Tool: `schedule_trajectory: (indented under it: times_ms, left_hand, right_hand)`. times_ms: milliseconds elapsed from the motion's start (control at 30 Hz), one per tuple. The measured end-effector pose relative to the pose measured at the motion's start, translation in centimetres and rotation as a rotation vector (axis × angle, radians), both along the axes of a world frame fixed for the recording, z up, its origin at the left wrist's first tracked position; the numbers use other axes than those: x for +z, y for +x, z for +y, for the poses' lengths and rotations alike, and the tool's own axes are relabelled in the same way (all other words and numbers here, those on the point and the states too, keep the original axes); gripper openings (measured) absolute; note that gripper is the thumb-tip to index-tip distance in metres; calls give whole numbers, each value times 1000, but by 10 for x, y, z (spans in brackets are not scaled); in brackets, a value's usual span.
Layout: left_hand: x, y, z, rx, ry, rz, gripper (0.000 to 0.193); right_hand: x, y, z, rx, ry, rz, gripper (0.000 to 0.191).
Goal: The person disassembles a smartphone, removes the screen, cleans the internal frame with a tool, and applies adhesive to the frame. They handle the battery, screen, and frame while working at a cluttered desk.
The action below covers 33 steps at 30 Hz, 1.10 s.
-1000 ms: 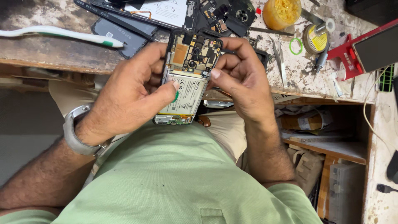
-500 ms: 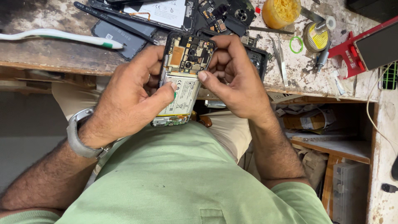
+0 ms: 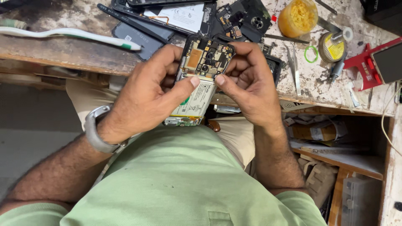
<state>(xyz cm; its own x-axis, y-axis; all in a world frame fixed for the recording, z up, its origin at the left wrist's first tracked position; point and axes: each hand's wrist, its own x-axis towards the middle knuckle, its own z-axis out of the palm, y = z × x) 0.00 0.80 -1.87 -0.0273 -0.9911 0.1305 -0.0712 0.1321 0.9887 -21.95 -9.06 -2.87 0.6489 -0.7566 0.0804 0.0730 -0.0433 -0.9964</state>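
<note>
Left hand (image 3: 146,94) and right hand (image 3: 247,83) both grip the opened phone (image 3: 197,86), back cover off, circuit board and pale battery exposed, held above the lap just in front of the workbench (image 3: 63,52) edge. Compared with a second ago, the right thumb has slid down from the board area; both thumb tips now meet on the battery's top edge. Likely working at the battery or its connector. Around them: white toothbrush (image 3: 71,34), yellow jar (image 3: 298,17), tweezers (image 3: 295,69), red tool (image 3: 368,67).

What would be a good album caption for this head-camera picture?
Both hands, left hand and right hand, hold an opened phone over a cluttered workbench.
</note>
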Motion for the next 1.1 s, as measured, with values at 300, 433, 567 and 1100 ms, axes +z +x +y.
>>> schedule_trajectory:
  times_ms: [300, 433, 567, 1100]
  left_hand:
    - [-23, 1, -5, 1, -135, 188, 31]
    - [-27, 5, -11, 49, -124, 258, 26]
    - [-27, 8, -15, 45, -175, 330, 27]
    - [-16, -8, -8, 185, -238, 240, 24]
  right_hand:
    - [-10, -5, -3, 18, -30, -28, 41]
    - [-15, -2, 7, 10, 9, -22, 36]
    - [-16, 6, 16, 27, 82, 27, 29]
    - [-15, 45, 25, -174, 102, -128, 7]
